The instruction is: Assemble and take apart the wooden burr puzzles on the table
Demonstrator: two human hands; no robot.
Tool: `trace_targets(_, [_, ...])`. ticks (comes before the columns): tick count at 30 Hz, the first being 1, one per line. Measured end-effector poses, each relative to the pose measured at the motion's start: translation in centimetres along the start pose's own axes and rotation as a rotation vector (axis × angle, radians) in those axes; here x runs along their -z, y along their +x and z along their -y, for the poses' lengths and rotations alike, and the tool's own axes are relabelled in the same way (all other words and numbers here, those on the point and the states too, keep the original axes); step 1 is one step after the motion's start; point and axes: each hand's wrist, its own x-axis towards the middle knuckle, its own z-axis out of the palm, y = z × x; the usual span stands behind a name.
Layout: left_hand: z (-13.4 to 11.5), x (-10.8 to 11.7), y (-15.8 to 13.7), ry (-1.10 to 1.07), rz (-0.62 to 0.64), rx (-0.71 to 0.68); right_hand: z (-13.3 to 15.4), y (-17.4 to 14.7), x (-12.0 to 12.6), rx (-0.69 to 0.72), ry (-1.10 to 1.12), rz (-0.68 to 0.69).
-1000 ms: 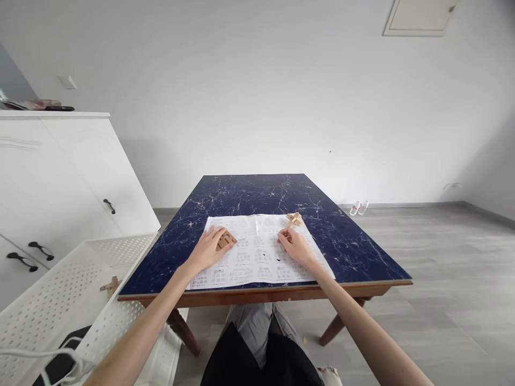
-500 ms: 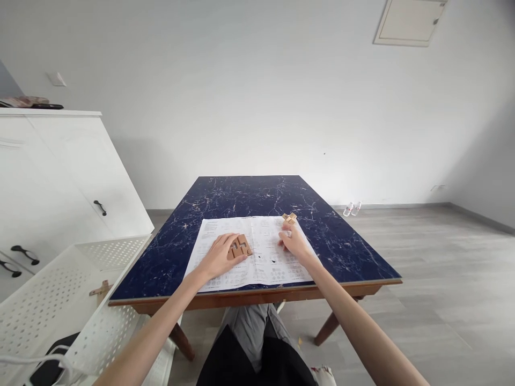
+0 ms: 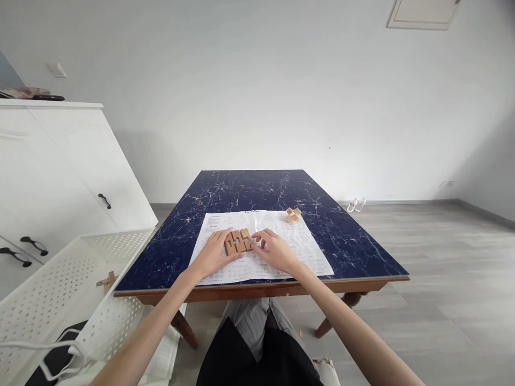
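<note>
Several brown, notched wooden puzzle pieces (image 3: 238, 241) lie side by side on a printed paper sheet (image 3: 225, 274). My left hand (image 3: 215, 251) is curved round their left side, its thumb along the near edge and its fingers at the far edge. At the right end of the row, my right hand (image 3: 276, 251) has its fingertips curled against the last piece, though its grip is partly hidden. Beyond that hand, a lighter wooden cross-shaped puzzle (image 3: 293, 214) sits on the sheet's far right corner.
The sheet lies on a dark blue marbled table (image 3: 249, 187) with a wooden edge. A white perforated rack (image 3: 104, 316) stands at the left, holding another wooden cross-shaped object (image 3: 107, 280) and a white cable. Two clear bottles (image 3: 356, 205) stand by the wall.
My right hand has moved left from near the cross-shaped puzzle to the row of pieces, and another piece now shows in the row. The camera view has shifted slightly.
</note>
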Motion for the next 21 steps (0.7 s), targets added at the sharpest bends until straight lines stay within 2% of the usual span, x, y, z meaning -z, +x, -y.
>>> trace_targets(9, [0.6, 0.0, -0.3, -0.019, -0.037, 0.001, 1.3, -0.3, -0.8, -0.023, -0.236, 0.064])
trace_targets(21, [1.2, 0.9, -1.1, -0.022, -0.045, 0.031, 0.2, -0.2, -0.5, -0.126, -0.259, 0.025])
